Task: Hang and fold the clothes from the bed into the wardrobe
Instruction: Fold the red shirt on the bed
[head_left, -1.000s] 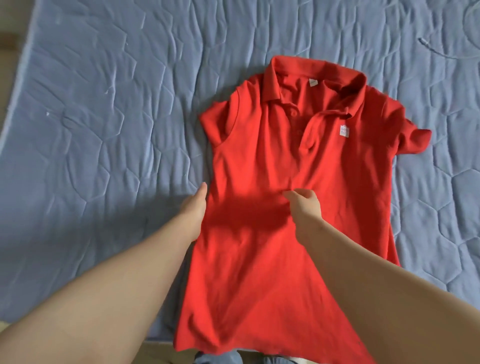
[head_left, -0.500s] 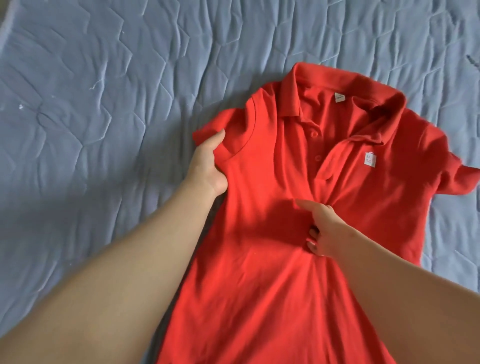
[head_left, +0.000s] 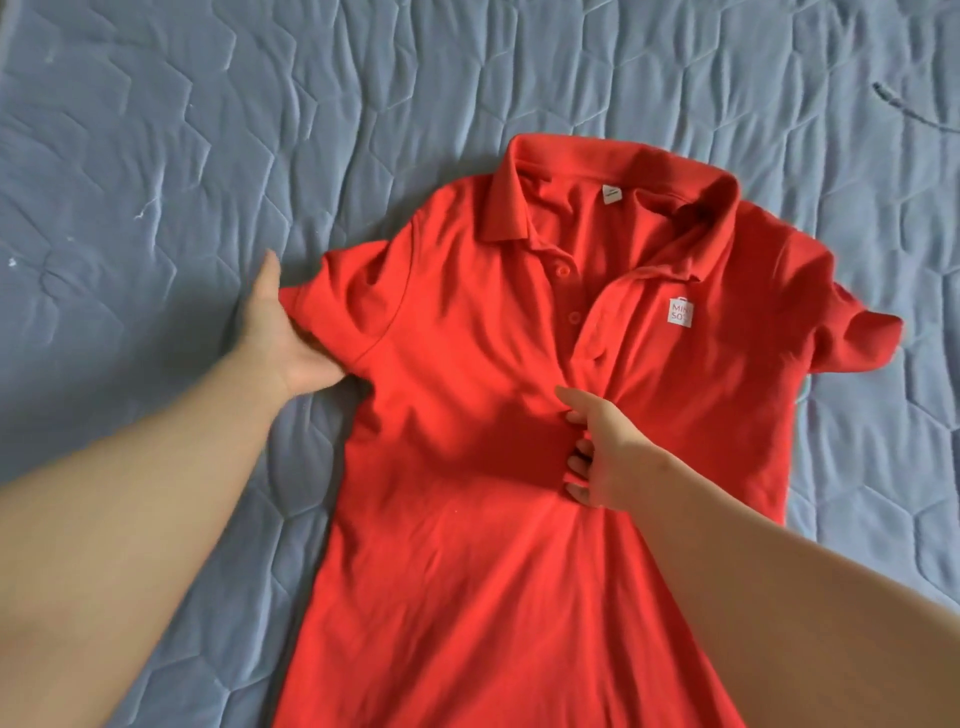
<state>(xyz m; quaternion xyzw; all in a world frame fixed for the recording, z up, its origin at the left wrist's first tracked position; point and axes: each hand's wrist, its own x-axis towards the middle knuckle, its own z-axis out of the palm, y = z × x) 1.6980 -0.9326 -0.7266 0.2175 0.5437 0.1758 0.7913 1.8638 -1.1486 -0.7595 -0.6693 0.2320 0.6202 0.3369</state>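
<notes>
A red polo shirt (head_left: 467, 545) lies face up on the blue quilted bed cover (head_left: 156, 156), collar at the far end and hem toward me. A small white logo (head_left: 680, 312) sits on its chest. My left hand (head_left: 280, 338) holds the edge of the shirt's left sleeve, with the fingers tucked under the fabric and the thumb pointing up. My right hand (head_left: 602, 452) rests on the middle of the chest below the button placket. Its fingers are curled into the cloth, and creases run toward it. The other sleeve (head_left: 857, 338) lies crumpled at the right.
The quilted cover spreads out on every side of the shirt. A thin dark cord (head_left: 904, 106) lies on it at the upper right. No wardrobe or hanger shows in this view.
My left hand went from the shirt's side up to the left sleeve and drew it outward, so the sleeve now lies flatter. My right hand stayed on the chest.
</notes>
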